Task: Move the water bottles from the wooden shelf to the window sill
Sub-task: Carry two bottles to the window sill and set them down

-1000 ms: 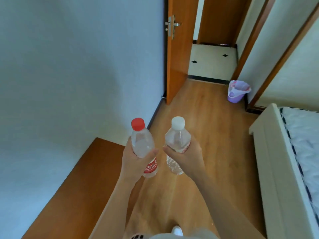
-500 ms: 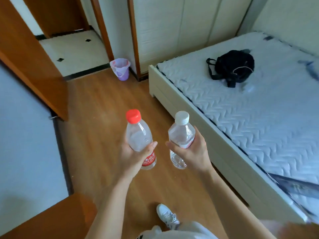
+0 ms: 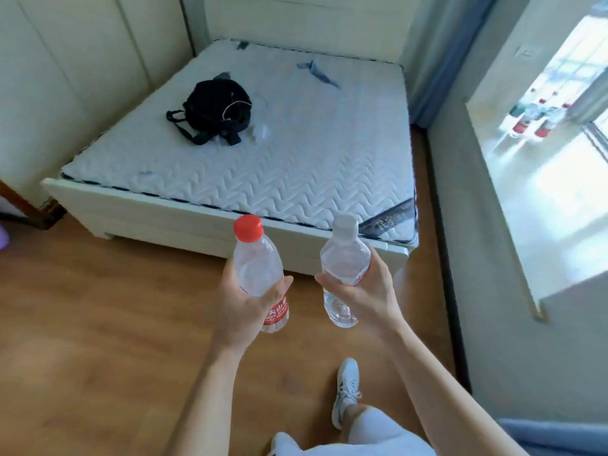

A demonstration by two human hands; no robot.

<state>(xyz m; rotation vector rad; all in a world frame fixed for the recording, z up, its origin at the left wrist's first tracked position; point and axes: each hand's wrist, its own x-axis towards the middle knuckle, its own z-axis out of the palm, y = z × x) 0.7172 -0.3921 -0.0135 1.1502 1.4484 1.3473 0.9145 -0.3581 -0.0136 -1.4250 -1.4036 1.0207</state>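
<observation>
Left hand (image 3: 245,306) with fingers wrapped round a clear plastic red-capped water bottle (image 3: 260,271), right hand (image 3: 365,296) with fingers wrapped round a clear plastic white-capped water bottle (image 3: 343,268), both upright above the wooden floor (image 3: 98,324), near the white quilted bed (image 3: 263,166), well apart from the bright window sill (image 3: 552,199) carrying more bottles (image 3: 533,115).

Bed (image 3: 171,212) ahead across the floor (image 3: 82,324), backpack (image 3: 215,110) on its mattress (image 3: 296,153) toward the left, window sill (image 3: 552,205) to the right, bottles (image 3: 539,116) at its far end, two held bottles side by side in front, shoe (image 3: 347,390) below.
</observation>
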